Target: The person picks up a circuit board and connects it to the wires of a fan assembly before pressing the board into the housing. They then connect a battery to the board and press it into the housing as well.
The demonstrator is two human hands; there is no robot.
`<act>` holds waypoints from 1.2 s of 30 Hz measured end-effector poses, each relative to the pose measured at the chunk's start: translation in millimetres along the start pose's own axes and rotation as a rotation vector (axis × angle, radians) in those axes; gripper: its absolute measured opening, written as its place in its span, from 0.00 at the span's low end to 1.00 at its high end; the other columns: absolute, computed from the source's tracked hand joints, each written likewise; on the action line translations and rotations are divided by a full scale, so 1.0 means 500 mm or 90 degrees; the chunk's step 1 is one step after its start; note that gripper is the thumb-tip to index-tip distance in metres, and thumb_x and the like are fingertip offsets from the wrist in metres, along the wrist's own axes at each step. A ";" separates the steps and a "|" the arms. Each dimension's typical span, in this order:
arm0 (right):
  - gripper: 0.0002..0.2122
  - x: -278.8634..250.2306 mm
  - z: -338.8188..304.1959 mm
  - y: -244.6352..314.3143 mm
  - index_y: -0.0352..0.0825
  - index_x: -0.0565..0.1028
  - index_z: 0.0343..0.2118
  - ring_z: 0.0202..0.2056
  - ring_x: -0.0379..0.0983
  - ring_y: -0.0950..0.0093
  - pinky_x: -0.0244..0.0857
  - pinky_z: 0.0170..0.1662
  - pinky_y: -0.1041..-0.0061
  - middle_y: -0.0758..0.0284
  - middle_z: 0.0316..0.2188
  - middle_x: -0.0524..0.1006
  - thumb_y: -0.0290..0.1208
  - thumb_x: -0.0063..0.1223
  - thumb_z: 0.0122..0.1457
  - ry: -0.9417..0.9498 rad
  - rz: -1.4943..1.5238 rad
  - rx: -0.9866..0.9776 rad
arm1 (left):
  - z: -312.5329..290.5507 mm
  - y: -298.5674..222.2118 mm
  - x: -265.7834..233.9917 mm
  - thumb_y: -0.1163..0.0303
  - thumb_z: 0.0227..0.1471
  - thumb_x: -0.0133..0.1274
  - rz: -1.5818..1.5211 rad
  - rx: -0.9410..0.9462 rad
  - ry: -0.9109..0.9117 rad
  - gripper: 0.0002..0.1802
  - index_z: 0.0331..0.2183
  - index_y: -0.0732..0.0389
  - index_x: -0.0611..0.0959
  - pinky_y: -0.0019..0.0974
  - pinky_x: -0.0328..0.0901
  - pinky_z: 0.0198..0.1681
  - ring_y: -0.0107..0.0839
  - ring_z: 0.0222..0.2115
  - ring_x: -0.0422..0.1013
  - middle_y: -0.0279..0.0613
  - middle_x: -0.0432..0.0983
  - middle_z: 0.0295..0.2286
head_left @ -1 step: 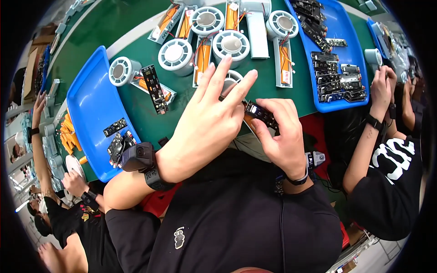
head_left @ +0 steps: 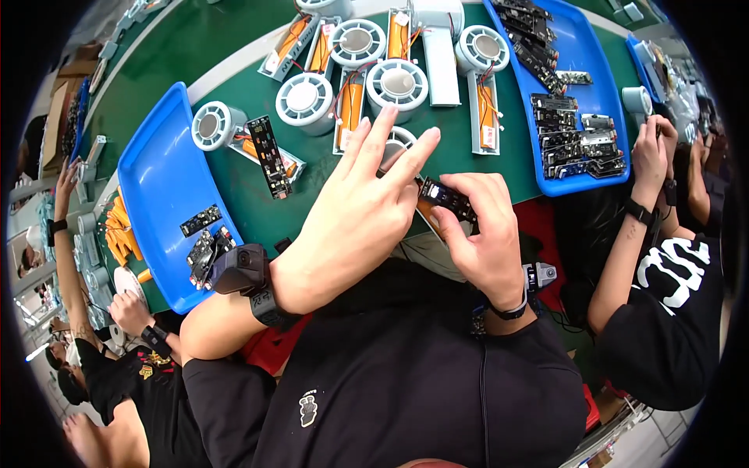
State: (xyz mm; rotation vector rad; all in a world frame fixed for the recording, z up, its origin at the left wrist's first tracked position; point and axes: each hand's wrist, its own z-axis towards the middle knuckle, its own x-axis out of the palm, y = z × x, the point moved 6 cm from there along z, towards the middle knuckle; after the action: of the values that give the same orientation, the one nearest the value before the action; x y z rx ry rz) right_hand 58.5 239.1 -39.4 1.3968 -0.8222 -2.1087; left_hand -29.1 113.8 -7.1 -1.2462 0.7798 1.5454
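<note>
While three left fingers (head_left: 378, 140) splay, the right grip (head_left: 490, 230) pinches one board (head_left: 446, 195).

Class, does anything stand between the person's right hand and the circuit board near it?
Nothing visible does: the right hand has its thumb and fingers directly on the dark circuit board. The left hand is to the board's left, partly covering a fan.
</note>
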 end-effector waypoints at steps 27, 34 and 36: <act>0.19 -0.002 -0.030 -0.006 0.29 0.83 0.46 0.51 0.76 0.61 0.71 0.53 0.69 0.57 0.50 0.81 0.16 0.67 0.48 0.172 0.082 0.054 | -0.047 -0.020 -0.010 0.70 0.39 0.60 -0.106 0.086 -0.034 0.10 0.27 0.66 0.87 0.56 0.70 0.56 0.53 0.58 0.68 0.44 0.76 0.52; 0.19 0.008 -0.050 -0.067 0.29 0.83 0.48 0.57 0.74 0.63 0.70 0.57 0.69 0.55 0.54 0.80 0.11 0.60 0.52 0.168 0.348 0.195 | -0.028 -0.012 -0.020 0.70 0.39 0.59 -0.097 0.120 0.035 0.09 0.25 0.65 0.86 0.56 0.66 0.62 0.50 0.56 0.69 0.45 0.77 0.51; 0.18 0.005 -0.053 -0.064 0.26 0.82 0.48 0.59 0.73 0.63 0.69 0.60 0.69 0.52 0.55 0.78 0.10 0.58 0.54 0.154 0.349 0.213 | -0.019 -0.010 -0.004 0.69 0.38 0.59 -0.119 0.182 0.037 0.09 0.25 0.64 0.86 0.55 0.66 0.62 0.49 0.55 0.70 0.45 0.78 0.50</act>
State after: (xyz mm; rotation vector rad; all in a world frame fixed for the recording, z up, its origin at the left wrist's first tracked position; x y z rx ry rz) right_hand 80.4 254.2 -71.4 1.3500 -1.3197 -1.4052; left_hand -20.9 106.2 -7.4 -1.1208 0.8632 1.2057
